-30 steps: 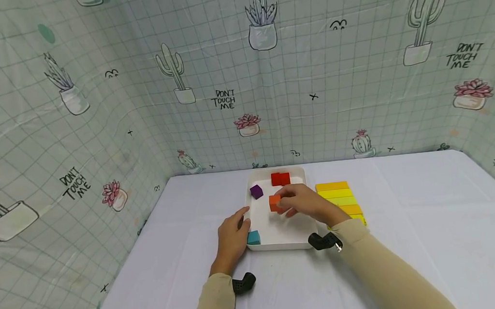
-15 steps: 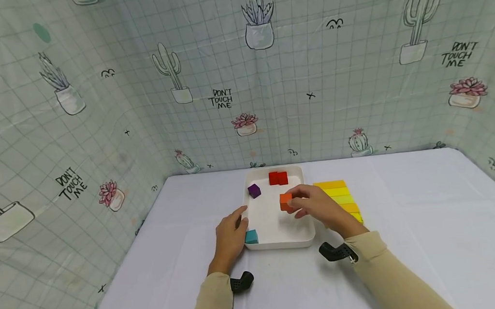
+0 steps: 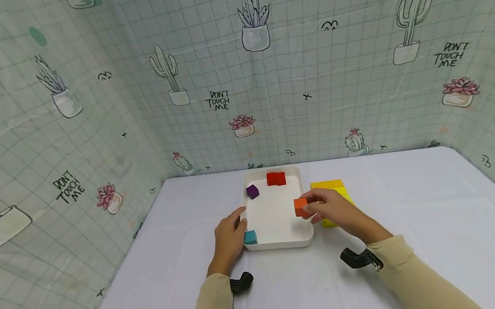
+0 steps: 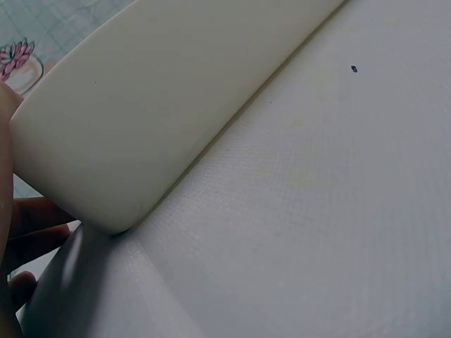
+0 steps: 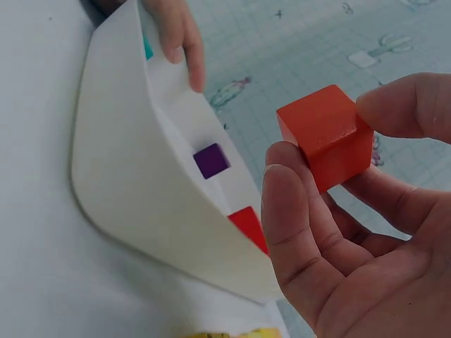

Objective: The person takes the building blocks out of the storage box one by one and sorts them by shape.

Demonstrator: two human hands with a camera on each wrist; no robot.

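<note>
Orange: your right hand (image 3: 338, 211) pinches a glossy, crisp-edged orange cube (image 5: 330, 134) above the right rim of a smooth, round-cornered white tray (image 3: 268, 223).
White: your left hand (image 3: 229, 237) rests at its left edge, fingers loosely extended.
Red, purple, teal: inside, two red cubes (image 3: 271, 179), an angled purple cube (image 3: 252, 191), a teal block (image 3: 250, 237).
Yellow: half-hidden yellow pieces (image 3: 326, 184), seemingly flat strips.
</note>
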